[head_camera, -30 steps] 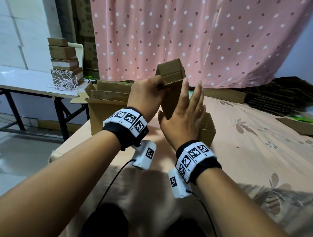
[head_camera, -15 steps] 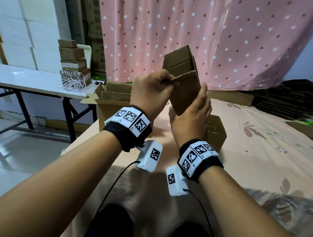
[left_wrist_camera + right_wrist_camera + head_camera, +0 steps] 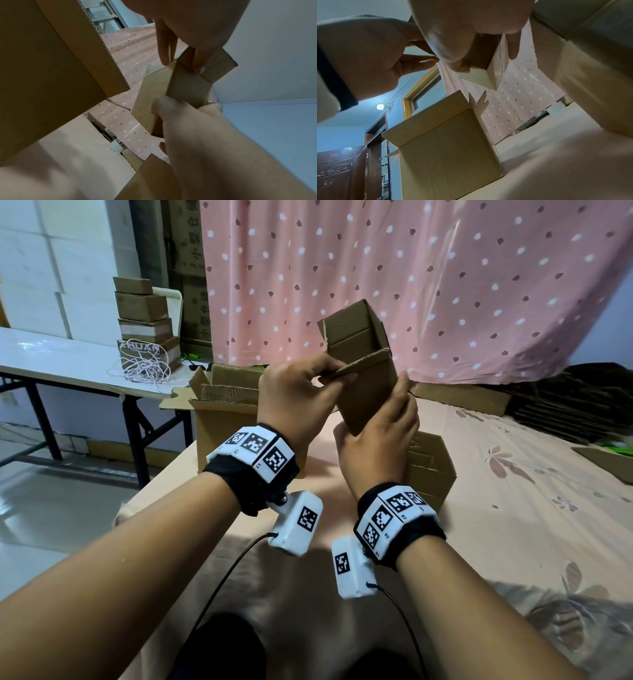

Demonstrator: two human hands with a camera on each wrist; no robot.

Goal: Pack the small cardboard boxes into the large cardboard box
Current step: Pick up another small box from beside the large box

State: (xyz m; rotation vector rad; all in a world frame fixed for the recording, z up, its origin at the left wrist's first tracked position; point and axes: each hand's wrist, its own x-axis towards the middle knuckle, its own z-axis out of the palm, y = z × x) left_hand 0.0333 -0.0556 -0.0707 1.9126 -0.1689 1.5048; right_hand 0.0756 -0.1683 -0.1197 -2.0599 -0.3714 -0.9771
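Note:
A small brown cardboard box is held upright in the air over the table, its top flaps standing open. My left hand pinches one flap at the box's left side between thumb and fingers. My right hand grips the box's lower end from the right and below. In the left wrist view the small box sits between my left fingers above and my right hand below. The large cardboard box stands open on the table's left, behind my left wrist. A second small box stands open behind my right wrist.
A pink floral cloth covers the table. Flat cardboard sheets lie along its far edge, before a pink dotted curtain. At the left, a white side table carries stacked boxes and a coil of string.
My right hand went from lying flat with straight fingers against the box to gripping its lower end. The box rose a little and stands more upright. My left hand kept its pinch.

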